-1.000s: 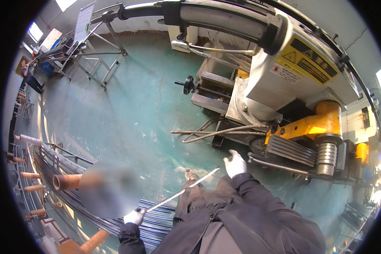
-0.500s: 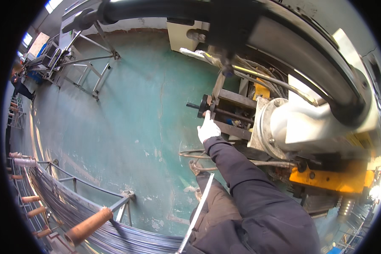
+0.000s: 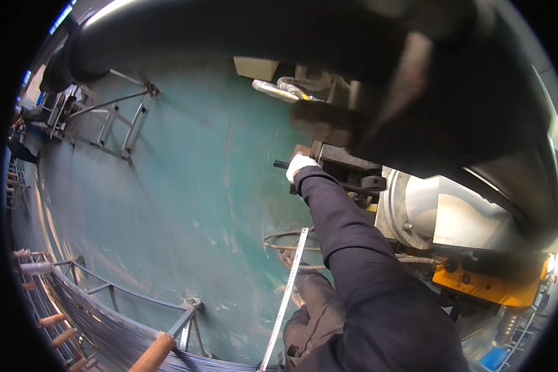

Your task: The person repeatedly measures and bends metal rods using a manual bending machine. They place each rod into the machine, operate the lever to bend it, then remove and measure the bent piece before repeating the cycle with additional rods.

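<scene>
The right hand (image 3: 299,166), in a white glove, is closed around a dark handle (image 3: 283,165) that projects from the side of the machine (image 3: 452,211). The right arm, in a dark sleeve (image 3: 341,235), extends fully forward from the lower edge. The left hand is not in view; whether it is open or gripping cannot be told. A thin steel rod (image 3: 285,297) runs up from the lower edge beside the person's leg to a point just left of the sleeve; what holds its lower end is hidden.

The handle sits at the machine's left face, next to a dark block with a ring fitting (image 3: 373,183). Coiled wire (image 3: 291,239) lies on the green floor (image 3: 167,186) below the arm. A rack of stacked steel rods (image 3: 99,322) stands at lower left.

Hazards, as judged:
- The sleeve lies close to the machine's fittings; loose fabric may snag.
- The rod's free end is near the arm and may swing into it.
- The floor wire is a trip risk beside the feet.
</scene>
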A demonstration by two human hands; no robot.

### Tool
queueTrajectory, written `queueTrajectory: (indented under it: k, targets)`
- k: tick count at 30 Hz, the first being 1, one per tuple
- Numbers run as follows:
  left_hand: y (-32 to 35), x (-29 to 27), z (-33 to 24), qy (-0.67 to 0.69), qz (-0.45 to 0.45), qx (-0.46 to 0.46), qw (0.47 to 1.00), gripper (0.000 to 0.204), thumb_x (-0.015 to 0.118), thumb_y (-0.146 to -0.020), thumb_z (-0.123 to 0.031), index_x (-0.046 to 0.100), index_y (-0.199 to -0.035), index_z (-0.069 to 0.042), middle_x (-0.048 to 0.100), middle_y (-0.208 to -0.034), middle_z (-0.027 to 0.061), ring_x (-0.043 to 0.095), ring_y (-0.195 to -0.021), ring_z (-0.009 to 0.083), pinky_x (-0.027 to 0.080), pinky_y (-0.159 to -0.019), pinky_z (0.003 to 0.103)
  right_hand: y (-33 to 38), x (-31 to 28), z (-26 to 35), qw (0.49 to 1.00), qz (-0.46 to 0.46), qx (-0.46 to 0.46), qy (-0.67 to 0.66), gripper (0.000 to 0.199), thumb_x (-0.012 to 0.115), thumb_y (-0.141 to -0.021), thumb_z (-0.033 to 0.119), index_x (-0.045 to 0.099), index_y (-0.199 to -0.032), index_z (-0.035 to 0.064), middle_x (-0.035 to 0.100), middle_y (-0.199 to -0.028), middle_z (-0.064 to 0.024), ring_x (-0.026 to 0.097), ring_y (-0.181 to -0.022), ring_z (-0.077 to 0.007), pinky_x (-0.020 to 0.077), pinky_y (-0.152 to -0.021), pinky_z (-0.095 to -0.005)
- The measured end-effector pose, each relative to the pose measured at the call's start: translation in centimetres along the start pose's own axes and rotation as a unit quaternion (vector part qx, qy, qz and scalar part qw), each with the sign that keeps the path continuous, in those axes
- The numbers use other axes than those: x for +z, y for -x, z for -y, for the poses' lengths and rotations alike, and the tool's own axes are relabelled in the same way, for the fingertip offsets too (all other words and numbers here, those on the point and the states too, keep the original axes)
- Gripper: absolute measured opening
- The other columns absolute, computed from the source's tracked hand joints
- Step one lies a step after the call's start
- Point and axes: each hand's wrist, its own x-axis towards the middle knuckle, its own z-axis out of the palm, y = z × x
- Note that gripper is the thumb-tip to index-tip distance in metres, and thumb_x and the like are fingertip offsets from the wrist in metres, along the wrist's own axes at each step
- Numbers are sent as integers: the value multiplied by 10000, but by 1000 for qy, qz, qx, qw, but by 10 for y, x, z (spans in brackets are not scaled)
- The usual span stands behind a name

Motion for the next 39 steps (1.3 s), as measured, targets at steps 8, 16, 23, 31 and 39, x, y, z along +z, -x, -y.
queueTrajectory:
  k: [8,16,23,31,39]
  targets:
    - [-23,-4,37,19,140,53,988,471,755,-1198,-476,830,-1404,-59,822,-1165,163,750,-1075,322,568,-1010,443,171,38,38,960,-88,84,-252,567,799,-1064,455,727,-1447,42,820,-1270,-278,821,-1223,-463,667,-1064,-575]
    - [1,13,-25,164,104,159,968,462,709,-1228,-472,805,-1344,-36,764,-1008,112,687,-890,252,544,-836,401,453,-20,31,929,17,-124,-348,576,676,-1147,470,722,-1589,102,767,-1524,-249,727,-1440,-457,596,-1222,-556]
    - [58,27,-52,336,173,214,901,469,668,-1253,-468,783,-1291,-15,714,-871,67,632,-728,190,522,-684,365,629,-221,-114,760,-440,-411,-247,324,804,-1086,325,808,-1322,102,821,-1165,-135,790,-1107,-363,626,-1028,-507]
    - [177,6,-204,252,136,404,869,222,754,-1193,-220,801,-1251,-11,748,-908,45,652,-723,128,536,-649,302,602,-492,-296,769,-619,-124,102,657,702,-1091,502,748,-1521,8,747,-1503,-291,685,-1460,-455,419,-1364,-577]
    - [355,14,-412,273,-12,672,688,171,706,-1174,-159,757,-1126,-3,664,-868,17,588,-734,101,490,-670,295,632,-566,-392,885,-397,-236,55,557,819,-1059,566,840,-1338,84,878,-1260,-186,841,-1149,-435,670,-1026,-515]
